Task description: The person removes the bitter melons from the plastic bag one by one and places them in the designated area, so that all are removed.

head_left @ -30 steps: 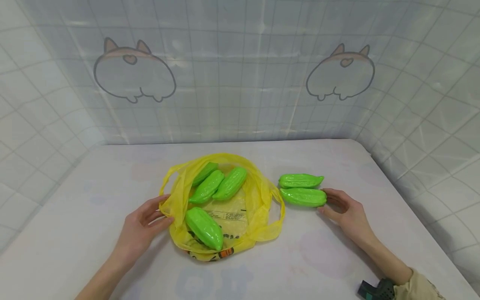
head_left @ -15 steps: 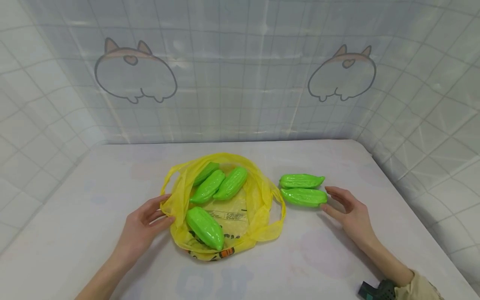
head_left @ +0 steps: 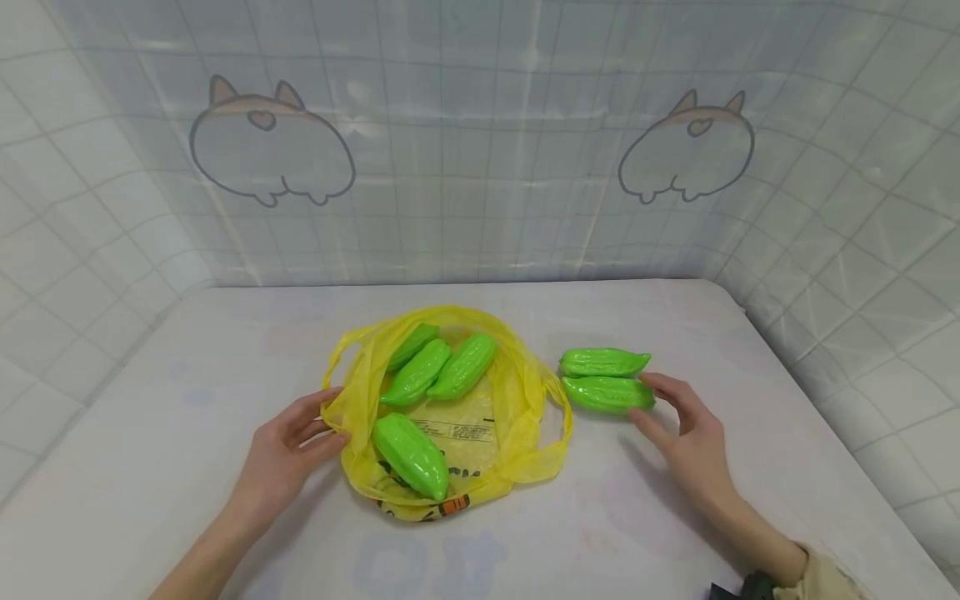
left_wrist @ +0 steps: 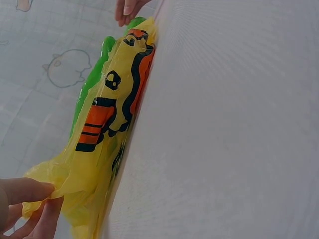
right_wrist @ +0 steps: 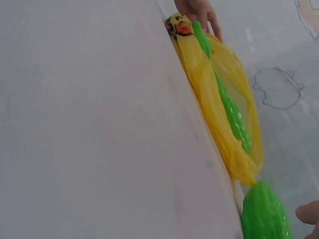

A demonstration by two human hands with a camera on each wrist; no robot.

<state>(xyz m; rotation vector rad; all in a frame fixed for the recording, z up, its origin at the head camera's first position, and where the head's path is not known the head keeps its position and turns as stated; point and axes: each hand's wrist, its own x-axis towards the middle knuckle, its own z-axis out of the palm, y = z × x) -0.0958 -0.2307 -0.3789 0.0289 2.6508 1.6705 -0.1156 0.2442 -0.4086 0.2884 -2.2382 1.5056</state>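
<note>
Yellow bag: the plastic bag [head_left: 517, 437] lies on the pale surface [head_left: 570, 533] with its mouth spread wide.
Left hand: the left hand [head_left: 279, 450] pinches the bag's left edge, thumb and fingers together on the thin plastic.
Right hand: the right hand [head_left: 690, 433] is at the right end of the nearer loose gourd, thumb and fingers apart around that end. The right-wrist view shows a thumb or finger clear of a green gourd, so I would not call it gripped.
Loose gourds: the nearer gourd [head_left: 606, 394] and the farther gourd [head_left: 600, 362] lie side by side to the right of the bag.
Bagged gourds: the front gourd [head_left: 411, 457] slants near the bag's front edge; three more lie bunched towards the back.
Handle: the bag's right handle [head_left: 558, 454] loops out near the loose pair. I can't tell whether it touches the nearer gourd.
Good hold: I'd reach farther along the nearer gourd, towards its middle, as the glossy end looks likely to slip or swing.
Care points: lift it straight up so its neighbour doesn't roll, keep clear of that handle, and pinch the bag edge lightly, without tugging.
</note>
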